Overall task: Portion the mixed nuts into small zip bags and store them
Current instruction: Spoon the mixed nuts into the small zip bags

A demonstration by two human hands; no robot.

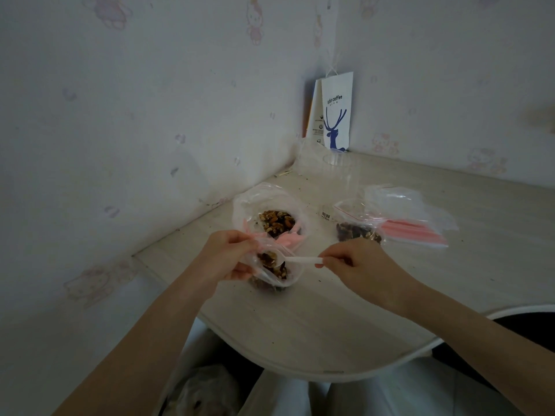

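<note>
Fingers (240, 236) of our left hand (225, 255) curl round the rim of a small zip bag (280, 276), thumb below, holding its mouth wide just above the table (330, 319). Our right hand (360, 265) pinches the handle end of a white plastic spoon (303, 260) between thumb and fingertips (320, 263). The spoon's bowl, loaded with mixed nuts (268, 257), sits inside the mouth of the bag, over more nuts lying at its bottom. Just behind our left hand stands the big open bag of nuts (277, 221), clear plastic with pink at its near edge; we cannot tell whether it touches our knuckles. To its right lies a filled zip bag (357, 228) with a red seal line, resting against a pile of empty zip bags (411, 214). Further back we see a clear plastic cup (336, 163) and, leaning in the wall corner, a white Luckin Coffee paper bag (336, 112) with a blue deer.
</note>
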